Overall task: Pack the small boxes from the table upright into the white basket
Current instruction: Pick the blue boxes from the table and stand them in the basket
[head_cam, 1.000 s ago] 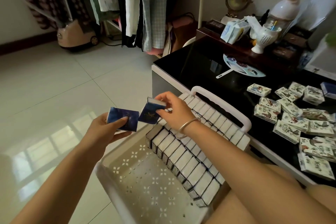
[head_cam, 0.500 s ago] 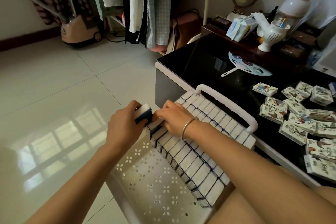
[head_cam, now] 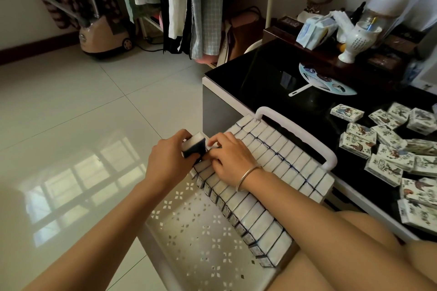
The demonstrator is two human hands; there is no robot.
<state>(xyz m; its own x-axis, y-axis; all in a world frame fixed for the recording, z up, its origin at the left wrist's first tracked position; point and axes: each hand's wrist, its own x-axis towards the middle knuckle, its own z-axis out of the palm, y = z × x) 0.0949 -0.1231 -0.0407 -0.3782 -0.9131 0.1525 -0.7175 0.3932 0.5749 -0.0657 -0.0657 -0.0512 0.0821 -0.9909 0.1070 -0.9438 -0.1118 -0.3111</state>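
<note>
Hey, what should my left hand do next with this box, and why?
Probably set the small box in the left hand upright at the row's far end, beside the right hand resting on the packed boxes; the white basket has room there.

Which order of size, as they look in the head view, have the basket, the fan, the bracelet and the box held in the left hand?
1. basket
2. fan
3. held box and bracelet: look about alike, unranked.
The fan lies farther off, so its true size is unsure.
</note>
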